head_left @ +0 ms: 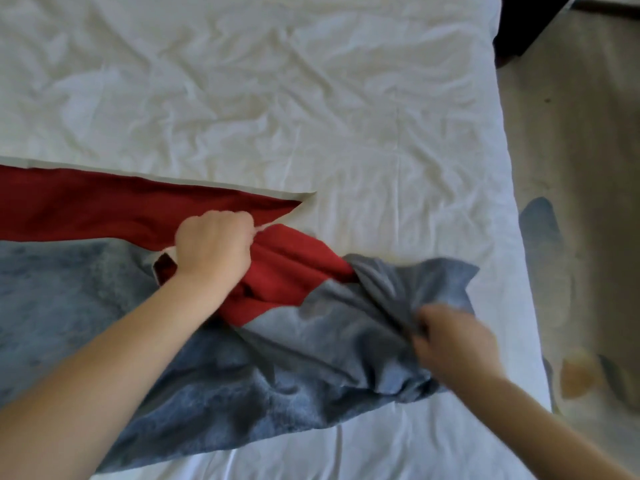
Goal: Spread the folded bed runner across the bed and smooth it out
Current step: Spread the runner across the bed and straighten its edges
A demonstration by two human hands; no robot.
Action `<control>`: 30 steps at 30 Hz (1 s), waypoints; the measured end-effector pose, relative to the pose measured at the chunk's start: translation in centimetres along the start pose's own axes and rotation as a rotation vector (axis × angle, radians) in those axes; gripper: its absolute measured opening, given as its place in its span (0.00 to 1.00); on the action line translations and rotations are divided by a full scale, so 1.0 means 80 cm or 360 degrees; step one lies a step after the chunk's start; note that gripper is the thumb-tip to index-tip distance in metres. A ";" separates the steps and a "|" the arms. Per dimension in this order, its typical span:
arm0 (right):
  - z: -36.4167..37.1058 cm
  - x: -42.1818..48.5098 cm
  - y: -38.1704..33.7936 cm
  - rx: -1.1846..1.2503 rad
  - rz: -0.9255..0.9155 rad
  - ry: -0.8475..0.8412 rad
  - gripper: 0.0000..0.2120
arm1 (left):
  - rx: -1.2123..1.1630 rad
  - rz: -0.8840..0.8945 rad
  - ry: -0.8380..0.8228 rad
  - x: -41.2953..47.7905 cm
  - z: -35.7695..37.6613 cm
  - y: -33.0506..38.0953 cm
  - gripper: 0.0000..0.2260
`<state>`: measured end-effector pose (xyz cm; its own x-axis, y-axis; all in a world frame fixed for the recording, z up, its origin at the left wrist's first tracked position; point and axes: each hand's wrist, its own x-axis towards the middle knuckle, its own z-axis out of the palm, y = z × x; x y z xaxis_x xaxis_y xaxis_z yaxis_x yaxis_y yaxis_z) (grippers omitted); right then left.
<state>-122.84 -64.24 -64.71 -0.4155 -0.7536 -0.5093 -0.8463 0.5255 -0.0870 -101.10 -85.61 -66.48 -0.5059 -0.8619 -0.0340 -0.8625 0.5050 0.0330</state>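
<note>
The bed runner [69, 292], blue-grey with a red band and a pale trim, lies across the near part of the white bed [277, 98]. Its left portion is laid out flat to the left frame edge. Its right end is bunched and twisted near the bed's right side. My left hand [213, 245] is closed around the red band and its pale edge at the middle. My right hand [450, 341], blurred, grips the crumpled blue-grey end lower right. Both forearms cover parts of the cloth.
The white sheet is heavily wrinkled behind the runner. The bed's right edge [519, 237] runs down the frame, with pale floor [581, 133] beyond it. A dark piece of furniture [519, 26] stands at the top right. Blurred blue and tan shapes [575, 375] lie on the floor.
</note>
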 end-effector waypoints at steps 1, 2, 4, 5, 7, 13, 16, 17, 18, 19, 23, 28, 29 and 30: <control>0.004 -0.009 -0.008 -0.0131 -0.0069 -0.0180 0.08 | 0.0040 0.0126 -0.0021 -0.002 0.002 0.011 0.06; 0.002 -0.015 -0.014 -0.0178 -0.0118 -0.0311 0.09 | 0.0008 0.0290 -0.0041 -0.006 0.005 0.022 0.11; -0.017 -0.011 -0.017 -0.0109 -0.0113 -0.0474 0.14 | -0.0176 0.0659 -0.0033 -0.011 0.005 0.045 0.17; -0.027 -0.004 -0.016 -0.0009 -0.0095 -0.0452 0.16 | -0.0254 0.0800 -0.0023 -0.014 0.003 0.058 0.18; -0.039 0.013 -0.014 0.0229 -0.0133 -0.0032 0.17 | -0.0343 0.0931 -0.0065 -0.015 0.000 0.081 0.20; 0.004 0.074 -0.003 0.0296 -0.0325 -0.0047 0.21 | 0.0041 0.1215 -0.0566 -0.006 0.028 0.107 0.22; 0.029 0.079 0.012 0.0191 -0.0313 -0.0130 0.05 | 0.0116 0.1224 -0.0351 -0.012 0.036 0.107 0.07; 0.026 0.080 0.020 0.0204 -0.0269 -0.0061 0.06 | 0.0103 0.1225 -0.0301 -0.013 0.034 0.107 0.07; 0.017 0.082 0.030 0.0249 -0.0203 0.0026 0.08 | 0.0087 0.1223 -0.0216 -0.014 0.034 0.104 0.08; 0.004 0.082 0.041 0.0336 -0.0133 0.0125 0.09 | 0.0069 0.1199 -0.0138 -0.015 0.031 0.102 0.09; -0.055 0.070 0.090 0.0592 0.0072 0.0543 0.08 | -0.0175 0.1039 0.0195 0.001 0.002 0.116 0.07; -0.075 0.019 0.127 0.0613 0.0147 0.0859 0.10 | -0.0160 0.1196 0.0307 0.013 -0.024 0.173 0.07; -0.059 0.007 0.132 0.0539 0.0130 0.0765 0.12 | -0.0096 0.1255 0.0178 0.007 -0.018 0.179 0.07; -0.039 -0.003 0.136 0.0448 0.0080 0.0546 0.15 | -0.0019 0.1321 0.0035 -0.002 -0.006 0.181 0.09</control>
<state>-132.99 -59.60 -62.84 -0.5805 -0.7868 -0.2097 -0.7184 0.6161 -0.3230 -113.49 -78.17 -65.52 -0.9774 -0.2099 0.0254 -0.2085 0.9768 0.0494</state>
